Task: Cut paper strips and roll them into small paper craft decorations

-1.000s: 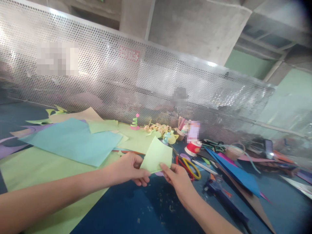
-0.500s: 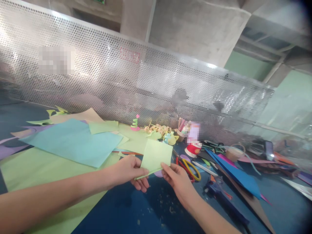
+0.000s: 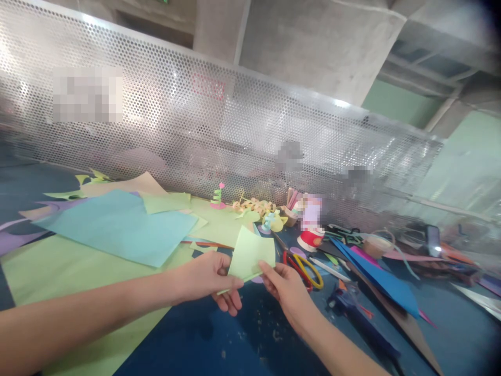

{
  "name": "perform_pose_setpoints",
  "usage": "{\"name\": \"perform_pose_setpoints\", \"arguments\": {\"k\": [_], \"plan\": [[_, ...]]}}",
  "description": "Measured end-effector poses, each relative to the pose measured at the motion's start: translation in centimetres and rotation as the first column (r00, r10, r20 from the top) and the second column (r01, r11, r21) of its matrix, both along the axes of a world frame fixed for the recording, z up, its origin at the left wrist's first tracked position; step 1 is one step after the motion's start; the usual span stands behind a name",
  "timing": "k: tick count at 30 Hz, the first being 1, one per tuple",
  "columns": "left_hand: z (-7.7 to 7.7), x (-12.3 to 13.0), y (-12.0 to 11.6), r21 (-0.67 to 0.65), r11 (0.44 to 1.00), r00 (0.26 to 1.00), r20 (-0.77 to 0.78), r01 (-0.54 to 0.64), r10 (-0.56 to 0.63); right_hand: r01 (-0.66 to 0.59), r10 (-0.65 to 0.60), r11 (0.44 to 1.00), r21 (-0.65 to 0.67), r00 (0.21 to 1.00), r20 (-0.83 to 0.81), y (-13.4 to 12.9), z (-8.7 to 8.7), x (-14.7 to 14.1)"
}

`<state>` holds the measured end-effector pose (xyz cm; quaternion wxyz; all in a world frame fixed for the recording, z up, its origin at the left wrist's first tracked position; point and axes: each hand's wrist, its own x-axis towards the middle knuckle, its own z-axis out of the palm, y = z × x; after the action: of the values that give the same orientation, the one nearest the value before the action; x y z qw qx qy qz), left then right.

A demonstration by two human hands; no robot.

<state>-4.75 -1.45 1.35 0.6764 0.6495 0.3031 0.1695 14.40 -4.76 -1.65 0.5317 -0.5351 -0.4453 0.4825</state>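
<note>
A folded light green paper [image 3: 252, 253] is held in the air between both hands, over the dark blue table [image 3: 219, 344]. My left hand [image 3: 217, 279] pinches its lower left corner, thumb on top and fingers beneath. At the lower right edge, my right hand [image 3: 279, 279] grips the paper between thumb and fingers. The sheet bends slightly on its left side. Just beyond my right hand lie scissors [image 3: 309, 271] with red and yellow handles.
Large blue [image 3: 121, 227] and green sheets [image 3: 70, 292] cover the left side. Behind stand a small spiral ornament [image 3: 217, 197] and a red-and-white cup [image 3: 311, 239]. A glue gun [image 3: 364, 324] and blue paper [image 3: 379, 282] lie right. A perforated metal screen [image 3: 176, 115] rises behind.
The held paper has tilted and bent, its left edge leaning more. My left hand has turned slightly and shifted a little right; my right hand has hardly moved.
</note>
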Motion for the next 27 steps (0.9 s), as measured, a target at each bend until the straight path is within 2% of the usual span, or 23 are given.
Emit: {"name": "perform_pose_setpoints", "arguments": {"k": [5,9,11,16,22,25,27], "plan": [[0.1,0.0,-0.4,-0.013,0.995,0.995,-0.033,0.097,-0.097,-0.011,0.011,1.0,-0.002,0.999,0.05,0.0,-0.3,-0.1],[0.0,-0.2,-0.6,0.151,0.986,0.992,-0.114,0.067,-0.05,-0.002,0.002,1.0,-0.001,0.991,0.135,-0.3,0.0,-0.4],[0.0,-0.3,-0.9,0.186,0.982,0.993,-0.12,0.034,-0.012,0.009,-0.008,1.0,-0.005,0.988,0.155,-0.4,0.2,-0.5],[0.1,0.1,-1.2,0.16,0.987,0.993,-0.113,0.009,0.009,-0.002,0.002,1.0,-0.011,0.998,0.057,-0.3,0.2,-0.4],[-0.3,0.3,-0.7,0.021,1.0,1.0,-0.026,-0.011,0.012,-0.044,0.043,0.999,-0.008,0.991,-0.13,-0.1,0.0,-0.2],[-0.3,0.2,-0.6,-0.038,0.999,0.999,-0.048,0.023,-0.025,-0.041,0.04,0.999,-0.004,0.994,-0.106,-0.2,0.1,-0.2],[-0.4,0.1,-0.5,-0.002,1.0,0.996,-0.081,0.03,-0.031,-0.037,0.037,0.999,0.004,0.998,-0.06,-0.2,0.1,-0.2]]}}
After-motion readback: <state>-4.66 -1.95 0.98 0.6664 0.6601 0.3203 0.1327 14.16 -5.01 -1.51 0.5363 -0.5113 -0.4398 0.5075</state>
